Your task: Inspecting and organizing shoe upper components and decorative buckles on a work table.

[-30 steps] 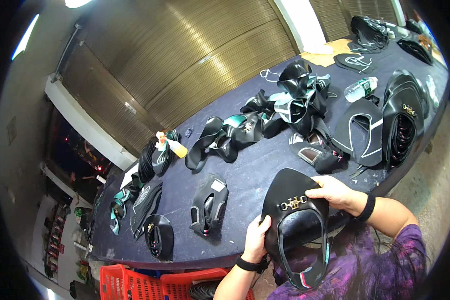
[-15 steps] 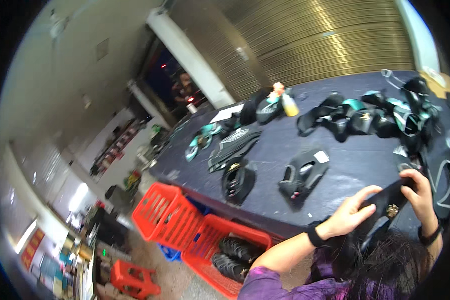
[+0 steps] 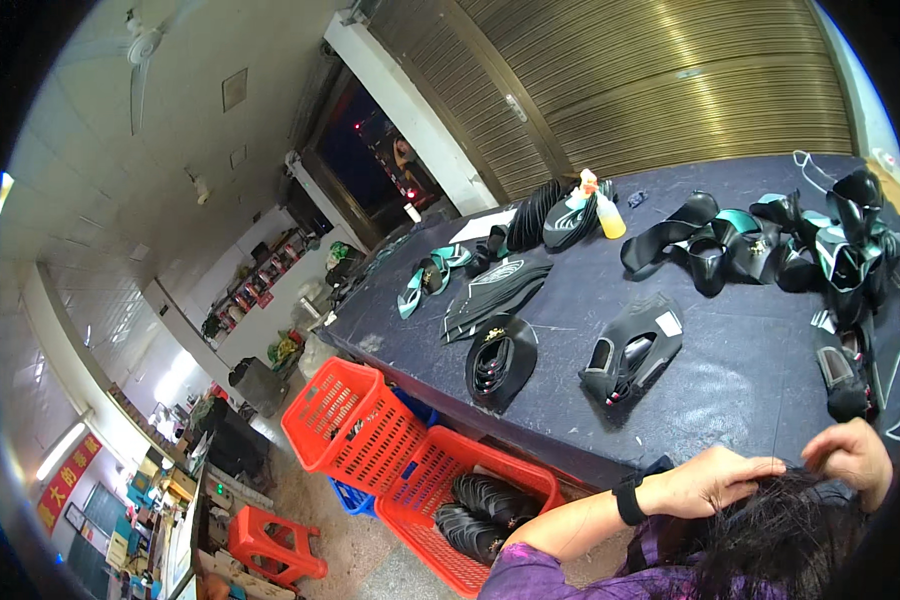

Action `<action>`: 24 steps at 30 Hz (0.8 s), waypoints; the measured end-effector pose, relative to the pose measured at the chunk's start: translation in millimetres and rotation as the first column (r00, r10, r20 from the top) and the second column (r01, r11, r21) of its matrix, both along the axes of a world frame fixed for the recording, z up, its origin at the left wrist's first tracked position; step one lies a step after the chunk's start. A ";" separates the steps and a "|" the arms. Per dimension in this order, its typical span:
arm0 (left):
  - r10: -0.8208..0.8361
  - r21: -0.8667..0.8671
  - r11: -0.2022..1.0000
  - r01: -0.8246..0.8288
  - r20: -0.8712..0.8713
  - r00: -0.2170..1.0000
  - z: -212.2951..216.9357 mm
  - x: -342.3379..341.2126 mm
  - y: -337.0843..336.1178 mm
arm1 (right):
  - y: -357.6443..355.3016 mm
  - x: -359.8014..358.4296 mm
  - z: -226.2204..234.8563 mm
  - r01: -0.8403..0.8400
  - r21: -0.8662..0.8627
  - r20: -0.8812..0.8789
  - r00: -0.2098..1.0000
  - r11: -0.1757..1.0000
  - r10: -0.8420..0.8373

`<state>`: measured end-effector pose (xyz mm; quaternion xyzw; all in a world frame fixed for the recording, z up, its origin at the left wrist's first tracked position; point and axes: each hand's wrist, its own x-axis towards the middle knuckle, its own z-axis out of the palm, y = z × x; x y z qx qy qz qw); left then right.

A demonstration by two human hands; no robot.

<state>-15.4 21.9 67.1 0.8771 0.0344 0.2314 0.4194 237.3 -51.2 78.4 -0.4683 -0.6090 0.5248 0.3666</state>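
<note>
At the lower right, dark hair [image 3: 780,540] covers the space between my hands. My left hand [image 3: 715,482], with a black band at the wrist, has its fingers bent toward the hair and their tips partly hidden. My right hand [image 3: 855,455] curls its fingers down beside it. Whatever they hold is out of sight behind the hair. Nearest my right hand, at the table's right side, lies a black and grey shoe upper [image 3: 842,375]. Farther left are another black upper with a white tag [image 3: 635,350] and a rolled black bundle with gold marks [image 3: 502,362].
The dark table [image 3: 560,290] carries a row of black and teal pieces [image 3: 750,240], a fanned stack [image 3: 495,295] and a yellow bottle [image 3: 610,218]. Below its left edge stand red baskets [image 3: 355,415], one holding black bundles [image 3: 475,515]. A red stool [image 3: 270,545] is on the floor.
Both hands have moved down and closer to the hair. The black piece with a gold mark between them has gone out of view. The upper near the right edge is now uncovered.
</note>
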 end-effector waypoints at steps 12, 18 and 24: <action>-0.061 0.267 0.961 0.064 -0.020 0.998 -16.4 14.9 -16.3 | -31.5 1.9 -2.1 -0.201 0.241 0.389 0.916 0.949 0.096; -0.009 0.249 0.967 0.052 -0.170 0.985 -33.6 16.5 -17.4 | -36.2 -4.8 0.1 -0.137 0.235 0.344 0.938 0.962 0.049; 0.029 0.288 0.958 0.016 -0.151 0.988 -37.6 23.3 -24.2 | -37.0 -10.5 -7.8 -0.141 0.332 0.408 0.913 0.932 -0.007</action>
